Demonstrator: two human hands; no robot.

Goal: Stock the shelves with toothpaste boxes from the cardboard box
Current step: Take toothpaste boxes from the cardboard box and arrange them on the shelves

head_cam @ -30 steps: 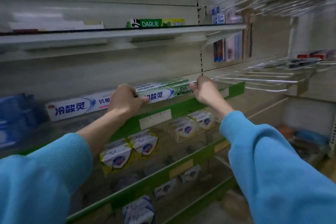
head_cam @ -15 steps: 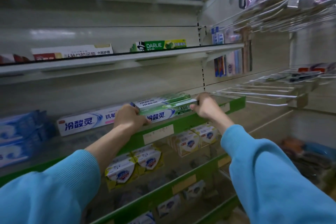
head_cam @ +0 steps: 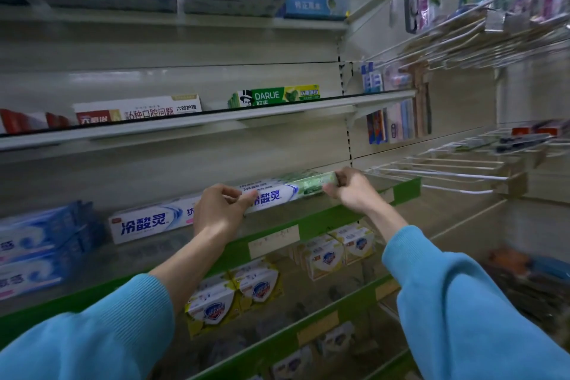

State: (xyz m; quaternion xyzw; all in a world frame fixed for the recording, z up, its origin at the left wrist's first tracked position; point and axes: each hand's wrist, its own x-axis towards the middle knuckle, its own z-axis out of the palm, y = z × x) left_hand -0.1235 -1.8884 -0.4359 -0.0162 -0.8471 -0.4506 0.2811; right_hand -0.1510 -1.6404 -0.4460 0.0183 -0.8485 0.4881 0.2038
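On the shelf point(head_cam: 308, 222), both hands grip, seemingly, stacked toothpaste boxes point(head_cam: 290, 191).

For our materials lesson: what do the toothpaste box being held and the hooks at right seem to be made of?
Toothpaste box: probably glossy printed cardboard, given its sharp folded edges and sheen; the left hand and right hand grip its ends. Hooks: likely white-coated metal wire, being thin, straight rods.

One head-worn wide-angle view faces forward, close to the green-edged shelf point(head_cam: 311, 219) at arm's reach.
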